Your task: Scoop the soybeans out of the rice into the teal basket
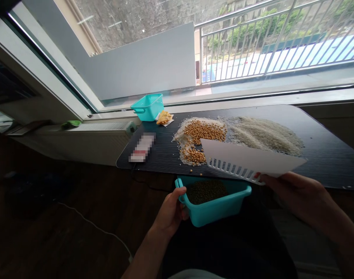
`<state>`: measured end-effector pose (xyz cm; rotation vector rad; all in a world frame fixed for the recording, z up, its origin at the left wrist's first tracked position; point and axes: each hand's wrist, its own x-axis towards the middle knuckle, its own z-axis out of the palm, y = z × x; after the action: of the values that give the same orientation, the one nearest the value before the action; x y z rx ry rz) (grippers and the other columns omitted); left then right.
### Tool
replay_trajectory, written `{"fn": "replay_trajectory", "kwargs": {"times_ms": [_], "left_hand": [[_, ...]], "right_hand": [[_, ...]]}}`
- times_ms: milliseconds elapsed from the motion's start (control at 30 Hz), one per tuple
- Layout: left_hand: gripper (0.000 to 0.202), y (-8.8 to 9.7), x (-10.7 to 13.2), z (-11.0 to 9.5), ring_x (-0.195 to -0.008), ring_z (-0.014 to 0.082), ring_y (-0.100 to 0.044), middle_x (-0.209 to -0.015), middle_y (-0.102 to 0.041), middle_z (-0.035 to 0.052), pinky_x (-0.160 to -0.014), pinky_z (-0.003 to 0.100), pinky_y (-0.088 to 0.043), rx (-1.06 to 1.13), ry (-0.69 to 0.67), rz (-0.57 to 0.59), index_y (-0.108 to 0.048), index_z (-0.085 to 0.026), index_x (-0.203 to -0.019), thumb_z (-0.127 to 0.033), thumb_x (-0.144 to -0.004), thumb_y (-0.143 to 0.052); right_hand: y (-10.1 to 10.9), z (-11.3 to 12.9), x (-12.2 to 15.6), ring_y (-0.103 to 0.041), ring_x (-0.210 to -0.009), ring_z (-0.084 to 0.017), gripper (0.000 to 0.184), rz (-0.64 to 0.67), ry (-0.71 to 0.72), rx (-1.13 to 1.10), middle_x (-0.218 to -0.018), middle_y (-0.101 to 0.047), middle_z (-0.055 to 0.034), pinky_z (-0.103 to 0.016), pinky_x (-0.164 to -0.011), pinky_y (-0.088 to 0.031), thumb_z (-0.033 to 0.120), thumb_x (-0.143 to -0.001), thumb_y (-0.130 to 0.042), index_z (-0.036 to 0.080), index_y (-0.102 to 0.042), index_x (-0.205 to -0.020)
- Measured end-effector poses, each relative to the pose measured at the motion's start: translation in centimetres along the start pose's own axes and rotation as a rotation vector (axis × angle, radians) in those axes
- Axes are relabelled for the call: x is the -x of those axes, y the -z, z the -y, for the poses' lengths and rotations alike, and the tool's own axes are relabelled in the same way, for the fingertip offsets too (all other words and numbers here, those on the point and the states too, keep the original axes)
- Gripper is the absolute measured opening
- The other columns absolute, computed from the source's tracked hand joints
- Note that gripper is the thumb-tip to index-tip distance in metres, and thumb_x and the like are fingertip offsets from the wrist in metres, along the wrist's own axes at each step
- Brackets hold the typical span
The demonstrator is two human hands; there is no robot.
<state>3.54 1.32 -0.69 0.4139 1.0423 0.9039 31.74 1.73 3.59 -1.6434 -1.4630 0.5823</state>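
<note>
My left hand (172, 211) grips the left end of a turquoise plastic bin (217, 211), held just below the table's front edge. Small dark green beans (207, 190) cover its bottom. In my right hand (299, 190) is a thin white plastic sheet with a row of slots (252, 157), pinched at its lower edge and slanting over the bin's far rim and the table. Beyond its left end lies a pile of yellow soybeans (204, 131) mixed with white rice grains. A wide heap of white rice (266, 133) spreads behind the sheet, which partly hides it.
A second turquoise bin (149, 106) stands at the dark table's (319, 155) back left, beside a crumpled yellow item (164, 117) on white paper. A blurred-out device (142, 147) with a cable lies at the left edge. A window runs behind; a radiator (104, 126) is left.
</note>
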Motion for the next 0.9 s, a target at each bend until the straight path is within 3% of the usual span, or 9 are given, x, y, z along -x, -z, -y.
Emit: {"fn": "replay_trajectory", "kwargs": {"times_ms": [133,267,500,633,733,800,900], "left_hand": [[0.040,0.6,0.0,-0.2,-0.033,0.0054,-0.036,-0.038,-0.037,-0.0072,-0.035,0.020,-0.023,-0.008,-0.011,-0.033,-0.043,-0.018,-0.047,-0.043,-0.063,-0.069],[0.040,1.5,0.2,-0.6,-0.033,0.0051,-0.036,-0.039,-0.037,-0.0077,-0.036,0.020,-0.023,0.002,-0.023,-0.058,-0.042,-0.018,-0.048,-0.042,-0.062,-0.071],[0.040,2.8,0.6,-1.5,-0.033,0.0049,-0.034,-0.039,-0.035,-0.0082,-0.036,0.020,-0.021,-0.003,-0.075,-0.095,-0.041,-0.018,-0.049,-0.041,-0.063,-0.071],[0.041,3.5,0.8,-1.8,-0.034,0.0050,-0.034,-0.038,-0.035,-0.0083,-0.037,0.020,-0.021,0.004,-0.079,-0.107,-0.040,-0.018,-0.049,-0.041,-0.063,-0.071],[0.041,3.9,0.9,-1.8,-0.034,0.0050,-0.033,-0.038,-0.034,-0.0084,-0.037,0.020,-0.020,-0.004,-0.075,-0.106,-0.040,-0.019,-0.049,-0.043,-0.063,-0.070],[0.041,3.8,0.9,-1.7,-0.034,0.0050,-0.033,-0.038,-0.034,-0.0084,-0.037,0.020,-0.020,-0.009,-0.078,-0.115,-0.040,-0.019,-0.050,-0.043,-0.063,-0.070],[0.041,3.0,0.9,-1.1,-0.034,0.0052,-0.035,-0.040,-0.036,-0.0081,-0.036,0.020,-0.021,-0.024,-0.067,-0.112,-0.040,-0.018,-0.050,-0.043,-0.064,-0.069]], "right_hand": [[-2.0,1.4,-1.1,-0.068,-0.075,-0.023,0.031,0.100,0.108,-0.058,-0.081,-0.075,-0.0039,-0.033,-0.071,-0.055,0.046,-0.068,-0.063,0.021,-0.074,-0.081],[-3.3,2.0,-1.4,-0.067,-0.074,-0.022,0.029,0.222,0.194,-0.065,-0.082,-0.074,-0.0024,-0.033,-0.069,-0.055,0.046,-0.074,-0.060,0.022,-0.073,-0.083],[-5.8,3.3,-2.3,-0.067,-0.076,-0.021,0.025,0.212,0.258,-0.095,-0.081,-0.074,-0.0016,-0.030,-0.068,-0.054,0.043,-0.077,-0.058,0.022,-0.072,-0.081],[-7.4,3.9,-2.7,-0.066,-0.080,-0.020,0.028,0.330,0.324,-0.102,-0.087,-0.073,-0.0029,-0.028,-0.071,-0.053,0.040,-0.081,-0.054,0.019,-0.071,-0.089],[-6.6,3.6,-1.8,-0.066,-0.076,-0.019,0.027,0.356,0.355,-0.062,-0.085,-0.073,-0.0021,-0.027,-0.070,-0.053,0.040,-0.081,-0.054,0.020,-0.071,-0.090],[-4.9,2.9,-0.8,-0.066,-0.069,-0.019,0.027,0.268,0.328,-0.029,-0.077,-0.073,-0.0017,-0.029,-0.065,-0.053,0.043,-0.079,-0.056,0.022,-0.072,-0.083],[-1.8,1.0,0.9,-0.066,-0.067,-0.022,0.028,0.032,0.208,0.016,-0.075,-0.073,-0.0008,-0.034,-0.062,-0.055,0.050,-0.071,-0.060,0.025,-0.072,-0.078]]}}
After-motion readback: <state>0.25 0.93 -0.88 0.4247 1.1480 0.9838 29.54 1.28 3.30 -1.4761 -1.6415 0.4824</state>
